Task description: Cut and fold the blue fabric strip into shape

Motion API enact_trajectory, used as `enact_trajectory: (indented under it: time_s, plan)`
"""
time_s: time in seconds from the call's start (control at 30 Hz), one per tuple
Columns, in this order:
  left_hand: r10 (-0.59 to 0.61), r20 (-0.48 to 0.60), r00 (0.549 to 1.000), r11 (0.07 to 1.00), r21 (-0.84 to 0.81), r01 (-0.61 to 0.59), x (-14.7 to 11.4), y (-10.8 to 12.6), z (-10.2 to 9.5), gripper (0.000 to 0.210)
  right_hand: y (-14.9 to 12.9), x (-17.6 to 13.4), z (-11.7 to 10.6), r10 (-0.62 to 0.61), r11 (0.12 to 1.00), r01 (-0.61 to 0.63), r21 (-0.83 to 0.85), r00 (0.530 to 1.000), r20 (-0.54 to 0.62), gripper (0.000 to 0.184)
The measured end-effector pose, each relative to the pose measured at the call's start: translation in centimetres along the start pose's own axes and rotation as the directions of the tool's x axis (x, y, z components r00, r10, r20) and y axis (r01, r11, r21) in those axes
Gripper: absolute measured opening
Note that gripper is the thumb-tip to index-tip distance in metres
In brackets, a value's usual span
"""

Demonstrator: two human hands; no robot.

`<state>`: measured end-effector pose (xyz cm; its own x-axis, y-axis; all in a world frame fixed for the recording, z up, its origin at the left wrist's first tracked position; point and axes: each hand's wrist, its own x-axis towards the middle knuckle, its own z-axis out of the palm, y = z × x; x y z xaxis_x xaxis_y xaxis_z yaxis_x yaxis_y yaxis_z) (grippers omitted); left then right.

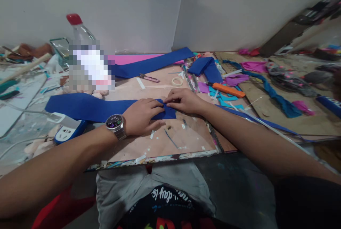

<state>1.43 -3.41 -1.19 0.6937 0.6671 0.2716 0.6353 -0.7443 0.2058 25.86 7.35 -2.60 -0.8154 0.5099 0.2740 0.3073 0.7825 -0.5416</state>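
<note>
A long blue cloth-like strip [106, 107] lies flat across the board in front of me. My left hand [141, 117], with a watch [114, 124] on its wrist, rests palm down over the strip near its right end, fingers stretched out and lying flat. At that end my right hand [185, 102] has its fingertips bent together on the blue material, pinching or pressing a small part of it. The two hands' fingertips almost meet. What lies under the fingers is partly hidden.
Behind the strip are thread snips [149, 77], a tape roll [177, 81] and another blue strip [157, 64]. An orange cutter [229, 90] lies among scraps at right. A power socket [68, 131], a red-capped bottle [74, 19] and a blurred-out bright patch [93, 65] are at left.
</note>
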Motion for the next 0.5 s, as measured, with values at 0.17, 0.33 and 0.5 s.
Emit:
enact_trajectory:
  time_s: [0.17, 0.33, 0.5]
  plan:
    - [0.003, -0.004, 1.0, 1.0, -0.002, -0.003, 0.0, 0.02, -0.01, 0.048, 0.1, 0.02, -0.01, 0.005, 1.0, -0.005, -0.003, 1.0, 0.011, 0.019]
    - [0.004, 0.005, 1.0, 1.0, 0.001, -0.004, -0.03, -0.06, 0.05, 0.048, 0.27, 0.05, 0.02, -0.007, 1.0, 0.007, 0.016, 1.0, 0.017, 0.02]
    - [0.005, 0.006, 1.0, 1.0, 0.013, -0.005, 0.0, -0.06, 0.06, 0.049, 0.35, 0.04, -0.05, -0.025, 1.0, 0.025, 0.007, 0.999, 0.031, 0.021]
